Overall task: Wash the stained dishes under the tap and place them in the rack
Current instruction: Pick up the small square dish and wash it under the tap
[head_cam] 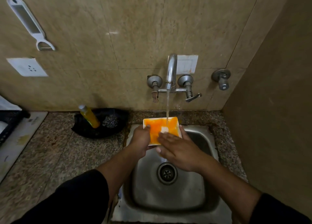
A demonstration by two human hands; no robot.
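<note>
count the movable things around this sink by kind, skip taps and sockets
white rectangular dish stained orange: 1
yellow plastic soap bottle: 1
steel wire scrubber: 1
black shallow tray: 1
white plastic peeler on the wall: 1
total: 5

The dish (155, 125) is over the sink (168, 198), under the tap (171, 68); left of the sink, a bowl (87, 130) on the tabletop (59, 147) holds a bottle (89, 116) and a scrubber (110, 120).
</note>
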